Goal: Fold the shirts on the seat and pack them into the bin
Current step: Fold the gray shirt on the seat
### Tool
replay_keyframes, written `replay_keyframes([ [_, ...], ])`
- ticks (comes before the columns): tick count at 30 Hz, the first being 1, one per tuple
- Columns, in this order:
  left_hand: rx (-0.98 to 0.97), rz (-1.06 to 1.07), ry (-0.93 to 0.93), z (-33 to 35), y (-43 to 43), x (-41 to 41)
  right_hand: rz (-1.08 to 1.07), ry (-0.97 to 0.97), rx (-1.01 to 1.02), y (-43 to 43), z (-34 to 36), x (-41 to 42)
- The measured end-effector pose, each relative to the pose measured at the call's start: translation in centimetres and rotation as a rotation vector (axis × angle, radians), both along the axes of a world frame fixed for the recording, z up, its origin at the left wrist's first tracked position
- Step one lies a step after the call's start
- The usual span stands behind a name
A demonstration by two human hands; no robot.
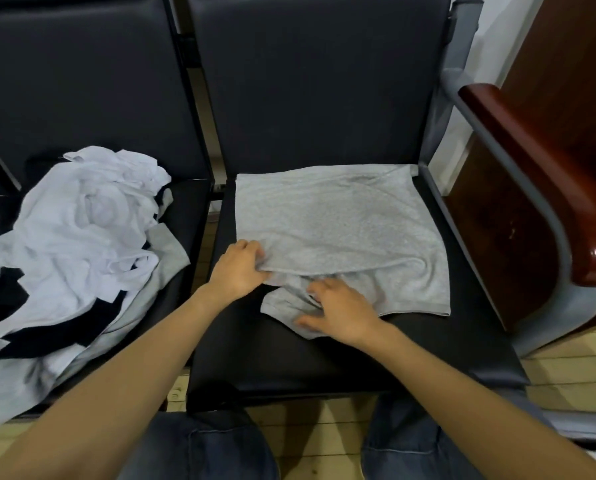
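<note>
- Shirt (pixel 341 230): one grey, flat on right seat (pixel 324 355)
- Pile (pixel 75 237) on left seat (pixel 184 206), can't count it
- Left hand (pixel 237 268) pinches shirt edge, right hand (pixel 338 313) spread on it

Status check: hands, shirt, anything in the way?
Left hand pinching folded edge of gray shirt; right hand on its sleeve, grip unclear. Shirt half folded on black seat. Unfolded pile on neighbouring seat; no bin in view.

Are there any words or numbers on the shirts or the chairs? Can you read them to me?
None: no word, number or label can be read anywhere.
The grey shirt is plain, the pile of shirts shows no print, and the black seat and wooden armrest bear no sign.
</note>
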State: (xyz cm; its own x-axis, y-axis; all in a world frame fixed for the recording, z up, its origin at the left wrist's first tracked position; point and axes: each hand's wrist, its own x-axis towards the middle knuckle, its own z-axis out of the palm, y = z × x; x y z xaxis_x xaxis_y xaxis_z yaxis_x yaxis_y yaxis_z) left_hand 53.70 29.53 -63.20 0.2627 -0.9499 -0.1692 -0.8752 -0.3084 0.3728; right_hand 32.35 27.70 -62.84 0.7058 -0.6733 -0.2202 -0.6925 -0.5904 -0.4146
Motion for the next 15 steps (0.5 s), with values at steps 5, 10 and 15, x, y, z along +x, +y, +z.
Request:
replay_keyframes([
  [5, -0.147, 0.246, 0.420, 2.0, -0.5, 1.5, 0.053, -0.278, -0.151, 1.1, -0.3, -0.1],
  [10, -0.423, 0.298, 0.288, 4.3, -0.2, 1.3, 0.121, -0.463, 0.129, 2.4, 2.5, -5.0],
  [15, -0.453, -0.144, 0.018, 1.9, 5.8, -3.4, 0.093, -0.514, 0.279, 4.6, 2.3, -7.5],
])
